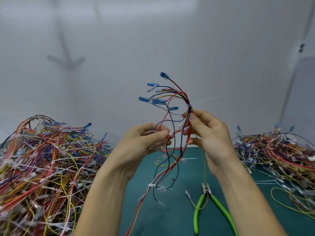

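Above green mat (170,218), left hand (144,142) raised, grip pinching wire harness (188,106), right hand (209,133) higher, grip seemingly pinching it too

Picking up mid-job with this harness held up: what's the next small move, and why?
Probably the right hand lets go and takes the green cutters on the mat: the cable tie on the harness has an untrimmed tail, and the left hand holds it too.

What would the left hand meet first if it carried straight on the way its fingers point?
The left hand points right while pinching the wire harness. Straight on, it would likely meet the harness's loose red and blue strands first, then the right hand, though depth is unclear.
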Available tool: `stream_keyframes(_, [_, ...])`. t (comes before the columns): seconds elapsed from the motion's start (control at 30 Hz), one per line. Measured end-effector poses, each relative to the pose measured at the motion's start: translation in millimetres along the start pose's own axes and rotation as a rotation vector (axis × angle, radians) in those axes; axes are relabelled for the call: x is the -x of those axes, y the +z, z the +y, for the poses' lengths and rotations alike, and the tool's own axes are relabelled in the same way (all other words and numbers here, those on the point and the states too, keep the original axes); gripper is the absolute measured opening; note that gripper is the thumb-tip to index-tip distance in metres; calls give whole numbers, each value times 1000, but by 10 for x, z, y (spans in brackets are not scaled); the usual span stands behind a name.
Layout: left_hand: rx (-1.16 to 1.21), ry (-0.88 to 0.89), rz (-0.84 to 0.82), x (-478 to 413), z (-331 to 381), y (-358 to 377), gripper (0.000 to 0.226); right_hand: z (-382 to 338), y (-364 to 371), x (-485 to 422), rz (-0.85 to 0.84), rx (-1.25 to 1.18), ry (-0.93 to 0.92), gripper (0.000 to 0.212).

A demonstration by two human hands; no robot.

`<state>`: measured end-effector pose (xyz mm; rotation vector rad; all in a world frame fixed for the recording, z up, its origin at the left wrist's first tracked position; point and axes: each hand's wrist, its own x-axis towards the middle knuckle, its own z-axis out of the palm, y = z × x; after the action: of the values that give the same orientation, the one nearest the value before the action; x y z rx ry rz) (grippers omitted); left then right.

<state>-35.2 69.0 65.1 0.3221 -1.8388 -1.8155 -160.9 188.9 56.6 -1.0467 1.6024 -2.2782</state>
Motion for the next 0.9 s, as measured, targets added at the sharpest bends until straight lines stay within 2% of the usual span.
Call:
stream_keyframes(0.13, [-72,21,60,7,3,20,13,-13,-15,3,2,3,11,14])
stream_keyframes(0.4, [-173,154,193,10,27,19,5,-32,-35,17,11,61,20,15])
stream_keyframes(0.63, [-135,166,206,-5,11,0,5,-26,-57,20,27,98,41,15])
stream_keyframes(0.9, [-76,127,250,17,40,0,4,-70,-145,26,-155,203,89,15])
